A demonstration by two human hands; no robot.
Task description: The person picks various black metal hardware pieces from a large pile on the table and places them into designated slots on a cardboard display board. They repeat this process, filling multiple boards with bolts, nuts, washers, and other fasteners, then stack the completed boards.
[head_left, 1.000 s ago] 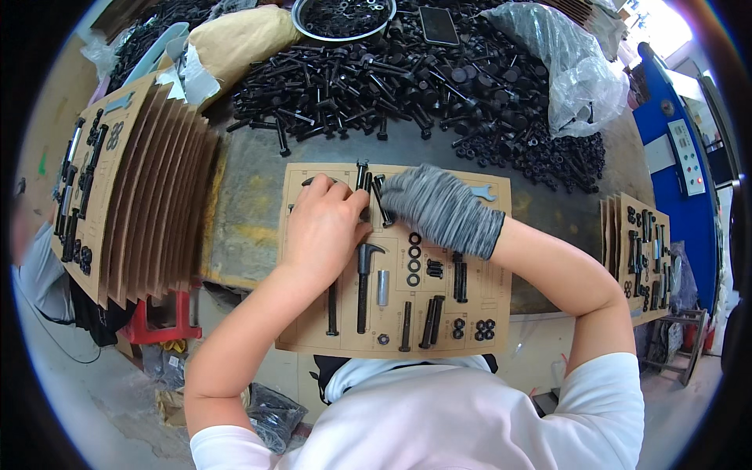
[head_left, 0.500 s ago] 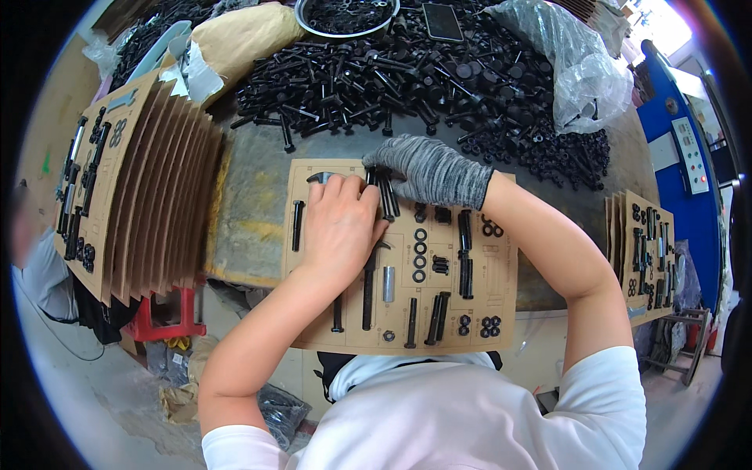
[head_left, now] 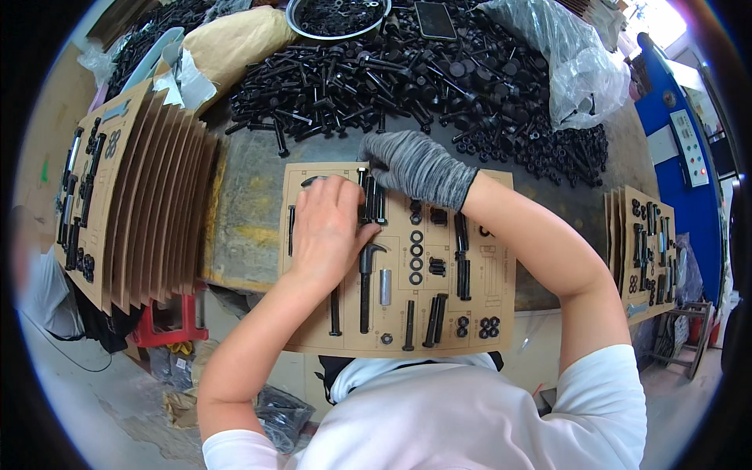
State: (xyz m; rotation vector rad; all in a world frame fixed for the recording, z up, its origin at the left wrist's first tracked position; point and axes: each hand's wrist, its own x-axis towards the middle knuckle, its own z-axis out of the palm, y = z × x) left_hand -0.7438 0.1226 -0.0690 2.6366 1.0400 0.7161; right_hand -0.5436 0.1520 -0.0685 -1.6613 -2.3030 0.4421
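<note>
My left hand (head_left: 325,229), bare, lies over the upper left of a printed cardboard sheet (head_left: 501,227). Its fingers are together and bent, with fingertips and thumb at a row of black bolts (head_left: 371,197). My right hand (head_left: 419,166) wears a grey knit glove and curls its fingers against the right side and upper ends of the same bolts. The bolts lie side by side, lengthwise. Below them on the sheet are a black hammer-shaped piece (head_left: 365,290), a silver tube (head_left: 385,287) and a column of black washers (head_left: 415,257). My left hand partly hides a dark curved piece.
Behind the sheet, a big heap of black bolts (head_left: 337,86) and nuts (head_left: 548,153) covers the table (head_left: 251,204). A metal bowl (head_left: 293,17), a phone (head_left: 435,20) and a clear plastic bag (head_left: 564,63) rest there. Stacked filled cardboard sheets stand left (head_left: 117,196) and right (head_left: 646,258).
The bolts between my hands were slanted and bunched; now they lie straighter, side by side. My right hand has shifted slightly left, and my left fingers have drawn back a little from the bolts.
</note>
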